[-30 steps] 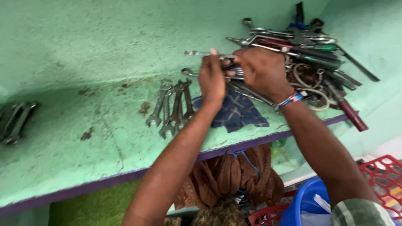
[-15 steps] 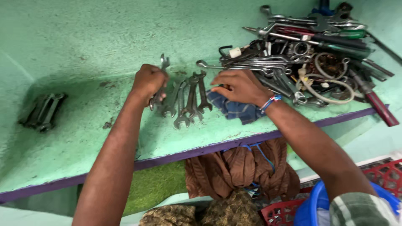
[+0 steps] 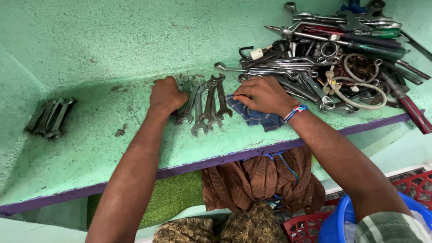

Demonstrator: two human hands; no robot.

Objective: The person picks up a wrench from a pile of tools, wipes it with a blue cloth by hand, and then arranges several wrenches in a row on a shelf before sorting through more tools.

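Observation:
My left hand rests closed on the green shelf, its fingers against the left end of a row of open-ended spanners; I cannot tell if it grips one. My right hand lies on a blue checked cloth, fingers bent, touching the edge of a big heap of tools with spanners, screwdrivers, rings and a white cable. A beaded band sits on the right wrist.
A second small bundle of spanners lies far left on the shelf. The shelf has a purple front edge. Below hang brown cloths, with a red crate and a blue tub.
My left hand has come down from the tool heap to the row of spanners and settled at its left end. My right hand drew back from the heap onto the blue cloth.

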